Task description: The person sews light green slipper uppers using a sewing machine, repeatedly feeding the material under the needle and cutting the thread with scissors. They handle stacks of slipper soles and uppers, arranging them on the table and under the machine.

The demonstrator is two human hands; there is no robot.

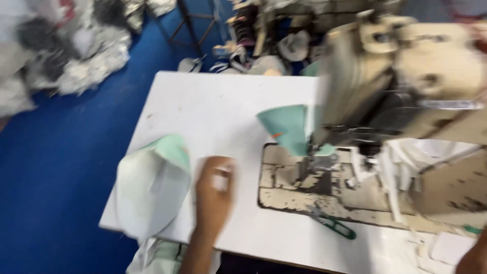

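My left hand (pixel 213 195) rests on the white table (pixel 213 106), fingers curled around a small white piece that is blurred. Just left of it lies a stack of white and pale green curved fabric pieces (pixel 152 185) at the table's front left corner. A pale green cone-shaped piece (pixel 286 127) sits under the needle area of the beige sewing machine (pixel 406 76). Only the edge of my right hand (pixel 474 259) shows at the bottom right corner, too little to tell its state.
Small green-handled snips (pixel 335 227) lie on the worn machine bed (pixel 294 190). White strips hang at the machine's right side (pixel 401 167). A blue floor (pixel 61 167) lies left, with piles of white and grey material (pixel 66 56) beyond and clutter behind the table.
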